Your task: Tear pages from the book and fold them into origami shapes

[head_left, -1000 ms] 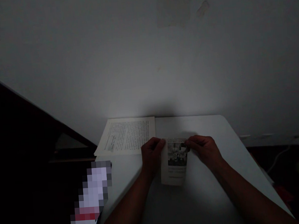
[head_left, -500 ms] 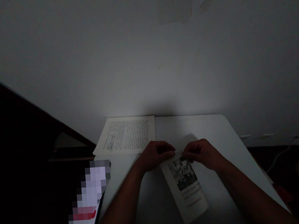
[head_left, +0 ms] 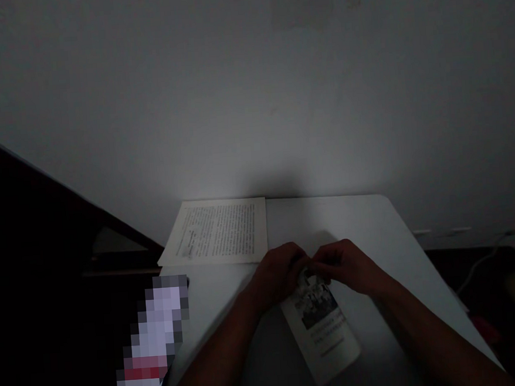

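Note:
A folded printed sheet of paper, with a dark photograph and lines of text, slants over the table between my forearms. My left hand is closed at its upper left edge, fingers bent in towards the top. At the top end, my right hand pinches the paper between thumb and fingers. The two hands' fingertips meet there, and they hide the paper's upper end. Another printed page, covered in dense text, lies flat at the table's far left corner, beyond my left hand.
The white table stands against a grey wall with peeled patches. At the table's left edge a phone lies tilted, its screen lit and blurred out. To the right, a pale cable runs through the dark area beside the table.
My left hand has moved right, its fingers now meeting the right hand's at the paper's top end. The right hand and the paper have stayed nearly in place.

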A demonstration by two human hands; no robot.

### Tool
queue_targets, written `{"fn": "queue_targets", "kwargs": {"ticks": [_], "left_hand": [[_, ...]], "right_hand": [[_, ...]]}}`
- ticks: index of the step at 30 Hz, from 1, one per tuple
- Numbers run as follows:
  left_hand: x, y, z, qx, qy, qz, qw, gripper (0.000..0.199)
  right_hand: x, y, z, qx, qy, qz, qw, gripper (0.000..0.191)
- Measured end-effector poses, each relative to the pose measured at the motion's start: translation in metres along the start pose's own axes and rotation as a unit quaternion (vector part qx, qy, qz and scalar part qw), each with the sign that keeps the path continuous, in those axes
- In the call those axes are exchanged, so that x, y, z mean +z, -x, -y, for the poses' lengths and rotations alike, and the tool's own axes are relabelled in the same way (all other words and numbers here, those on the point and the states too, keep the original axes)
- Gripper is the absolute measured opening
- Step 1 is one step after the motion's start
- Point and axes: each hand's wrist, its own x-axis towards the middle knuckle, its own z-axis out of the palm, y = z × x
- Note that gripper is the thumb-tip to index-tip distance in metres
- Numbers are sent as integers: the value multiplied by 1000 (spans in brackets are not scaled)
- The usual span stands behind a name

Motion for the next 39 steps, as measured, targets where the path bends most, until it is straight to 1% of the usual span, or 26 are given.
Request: {"fn": "queue_targets", "kwargs": {"ticks": [3, 5, 8, 11, 12, 15, 18, 23, 25, 27, 29, 31, 33, 35, 38, 39], "left_hand": [[-6, -1, 4, -30, -9, -63, 998, 20], [-11, -1, 6, -34, -16, -90, 995, 20], [-17, -1, 10, -37, -25, -133, 990, 20], [-24, -1, 14, -68, -36, -200, 977, 18], [-26, -2, 14, -78, -40, -213, 973, 18], [-30, -3, 15, -88, -46, -229, 968, 20], [-28, -2, 14, -86, -37, -237, 967, 20], [-19, 0, 13, -105, 5, -261, 959, 20], [-17, 1, 12, -107, 25, -258, 960, 21], [-15, 2, 11, -98, 40, -237, 966, 22], [-14, 4, 10, -85, 48, -196, 976, 23], [-13, 5, 9, -71, 33, -142, 987, 22], [-11, 5, 9, -54, -4, -94, 994, 21], [-9, 6, 9, -35, -40, -61, 997, 21], [-5, 5, 9, -25, -59, -38, 997, 22], [-5, 5, 9, -26, -62, -37, 997, 21]], "right_hand": [[-1, 0, -2, 7, 9, 14, 1000, 20], [-3, 0, -3, 7, 13, 17, 1000, 21], [-9, 1, -2, 1, 26, 0, 1000, 20], [-17, 3, -4, -6, 34, -18, 999, 20], [-19, 3, -5, -5, 31, -22, 999, 20], [-23, 3, -8, -6, 25, -41, 999, 21], [-24, 2, -10, -24, 21, -64, 997, 21], [-23, -2, -12, -47, 5, -137, 989, 24], [-24, -3, -14, -47, -5, -179, 983, 25], [-25, -4, -16, -44, -11, -228, 973, 26], [-28, -6, -18, -50, -3, -271, 961, 26], [-30, -7, -20, -69, 24, -301, 951, 26], [-31, -8, -21, -92, 69, -320, 940, 26], [-31, -9, -21, -107, 123, -329, 930, 26], [-31, -9, -21, -120, 195, -332, 915, 26], [-31, -9, -21, -129, 222, -337, 906, 26]]}}
